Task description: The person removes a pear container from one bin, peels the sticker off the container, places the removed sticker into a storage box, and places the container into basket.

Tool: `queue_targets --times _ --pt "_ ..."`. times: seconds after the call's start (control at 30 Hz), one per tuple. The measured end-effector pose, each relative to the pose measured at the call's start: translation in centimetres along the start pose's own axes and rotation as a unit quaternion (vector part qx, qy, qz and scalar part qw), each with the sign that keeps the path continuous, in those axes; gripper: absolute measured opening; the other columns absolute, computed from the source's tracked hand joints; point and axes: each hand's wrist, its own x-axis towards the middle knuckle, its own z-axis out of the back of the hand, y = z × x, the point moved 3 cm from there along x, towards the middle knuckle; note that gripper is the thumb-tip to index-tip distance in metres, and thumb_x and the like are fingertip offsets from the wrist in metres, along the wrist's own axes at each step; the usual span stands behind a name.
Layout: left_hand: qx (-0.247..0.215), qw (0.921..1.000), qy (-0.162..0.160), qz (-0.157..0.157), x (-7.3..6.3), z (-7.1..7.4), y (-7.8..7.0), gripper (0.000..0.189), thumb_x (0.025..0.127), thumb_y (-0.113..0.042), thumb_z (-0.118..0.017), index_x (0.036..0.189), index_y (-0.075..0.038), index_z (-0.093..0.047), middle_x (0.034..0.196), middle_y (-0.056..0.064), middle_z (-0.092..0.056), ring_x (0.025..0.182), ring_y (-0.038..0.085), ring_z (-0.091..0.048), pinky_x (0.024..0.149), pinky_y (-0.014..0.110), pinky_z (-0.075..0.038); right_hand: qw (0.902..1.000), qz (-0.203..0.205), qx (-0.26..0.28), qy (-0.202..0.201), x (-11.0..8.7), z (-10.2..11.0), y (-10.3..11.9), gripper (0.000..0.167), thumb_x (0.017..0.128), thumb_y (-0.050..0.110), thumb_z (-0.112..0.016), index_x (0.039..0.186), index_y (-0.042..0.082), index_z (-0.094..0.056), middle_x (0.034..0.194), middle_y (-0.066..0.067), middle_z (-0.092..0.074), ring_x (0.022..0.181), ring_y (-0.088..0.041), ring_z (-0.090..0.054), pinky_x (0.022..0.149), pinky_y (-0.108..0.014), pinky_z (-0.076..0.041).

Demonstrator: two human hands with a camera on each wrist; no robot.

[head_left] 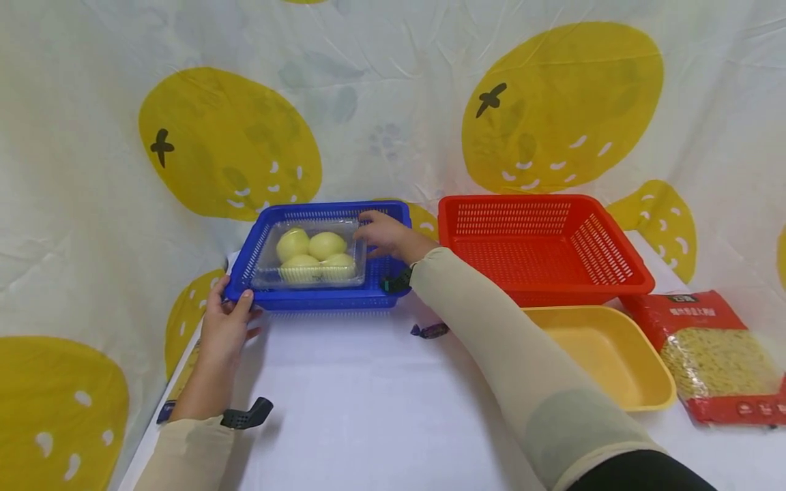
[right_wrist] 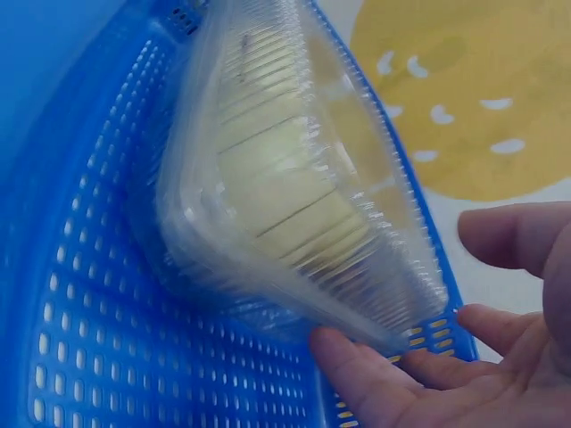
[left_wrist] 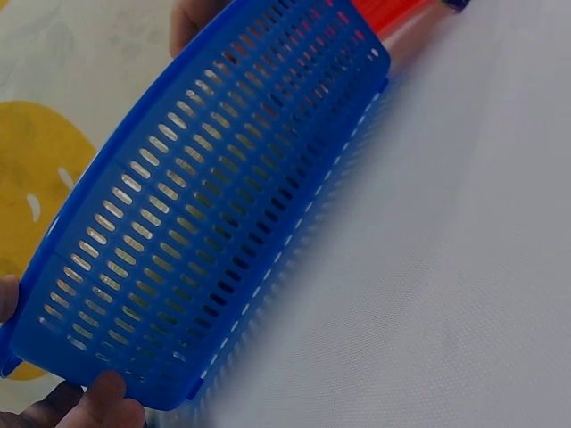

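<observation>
A clear plastic box [head_left: 265, 271] with several pale yellow-green round fruits or vegetables [head_left: 327, 244] sits inside the blue basket [head_left: 331, 299]. My left hand [head_left: 224, 331] grips the basket's near left corner. In the left wrist view, fingers [left_wrist: 107, 401] of that hand lie against the corner and the basket's slotted side [left_wrist: 205, 187] fills much of the picture. On the box's right side is my right hand [head_left: 393, 237]. The right wrist view shows its fingers [right_wrist: 366, 374] extended at the rim of the box [right_wrist: 268, 259], with the thumb apart from it.
A red basket [head_left: 516, 262] stands to the right, with a yellow tray [head_left: 598, 348] in front of it. A red bag of pasta-like pieces [head_left: 721, 358] lies at the far right. One small dark wrapped item [head_left: 430, 331] lies on the white tabletop [head_left: 362, 409]. A patterned curtain [head_left: 393, 102] hangs behind.
</observation>
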Motion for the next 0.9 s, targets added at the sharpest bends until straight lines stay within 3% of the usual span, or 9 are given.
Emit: queue_targets --times 0.3,0.43,0.53,0.67,0.77,0.83,0.9 --pt "0.006 1.0 0.0 0.0 -0.2 0.0 0.0 0.07 0.112 -0.039 -0.053 0.17 -0.046 -0.015 0.163 0.017 -0.043 0.136 0.037 -0.059 0.094 0.042 -0.059 0.9957 0.013 0.083 -0.038 -2.0 0.9 0.7 0.063 0.107 0.013 -0.063 0.164 0.006 -0.038 0.165 -0.016 -0.043 0.149 -0.046 -0.042 0.12 -0.058 -0.041" --pt "0.021 0.9998 -0.006 0.006 -0.2 0.2 -0.2 0.071 0.111 -0.042 -0.054 0.171 -0.045 -0.016 0.158 0.016 -0.044 0.135 0.036 -0.058 0.096 0.043 -0.059 0.9949 0.024 0.084 -0.05 -3.8 1.6 1.1 0.055 0.109 0.015 -0.061 0.16 0.005 -0.044 0.16 -0.016 -0.048 0.147 -0.044 -0.046 0.118 -0.055 -0.044" --pt "0.036 0.9993 -0.006 0.003 -0.2 0.4 -0.3 0.071 0.111 -0.045 -0.054 0.171 -0.045 -0.017 0.159 0.015 -0.041 0.134 0.034 -0.056 0.09 0.036 -0.061 0.9953 0.035 0.069 -0.059 -5.3 2.0 1.4 0.052 0.109 0.017 -0.06 0.158 0.006 -0.047 0.157 -0.016 -0.051 0.145 -0.042 -0.049 0.115 -0.051 -0.049" --pt "0.08 0.9963 -0.008 -0.03 -0.3 0.6 -0.5 0.071 0.112 -0.044 -0.053 0.173 -0.036 -0.017 0.167 0.017 -0.036 0.132 0.033 -0.053 0.084 0.031 -0.06 0.9956 0.05 0.047 -0.065 -7.2 2.6 1.5 0.049 0.11 0.019 -0.06 0.156 0.005 -0.05 0.155 -0.015 -0.053 0.144 -0.041 -0.05 0.114 -0.049 -0.049" --pt "0.142 0.9872 -0.018 -0.071 -0.3 0.8 -0.7 0.071 0.113 -0.041 -0.051 0.173 -0.025 -0.017 0.17 0.021 -0.032 0.139 0.039 -0.049 0.104 0.046 -0.055 0.9962 0.055 0.027 -0.063 -8.2 3.0 1.3 0.05 0.11 0.02 -0.06 0.157 0.006 -0.049 0.155 -0.014 -0.053 0.144 -0.039 -0.051 0.115 -0.049 -0.049" --pt "0.188 0.977 -0.025 -0.097 -0.2 0.9 -1.0 0.072 0.113 -0.041 -0.05 0.173 -0.018 -0.018 0.171 0.024 -0.029 0.148 0.043 -0.041 0.12 0.056 -0.041 0.9965 0.052 0.017 -0.063 -8.9 3.3 1.2 0.05 0.11 0.021 -0.06 0.157 0.008 -0.049 0.156 -0.013 -0.053 0.143 -0.037 -0.052 0.115 -0.049 -0.048" --pt "0.221 0.9676 -0.024 -0.119 -0.2 0.9 -1.2 0.074 0.113 -0.042 -0.05 0.172 -0.012 -0.017 0.172 0.027 -0.024 0.156 0.048 -0.028 0.126 0.063 -0.024 0.9968 0.048 0.007 -0.063 -9.6 3.5 1.0 0.052 0.11 0.024 -0.06 0.158 0.009 -0.048 0.156 -0.012 -0.053 0.143 -0.036 -0.051 0.115 -0.049 -0.048"
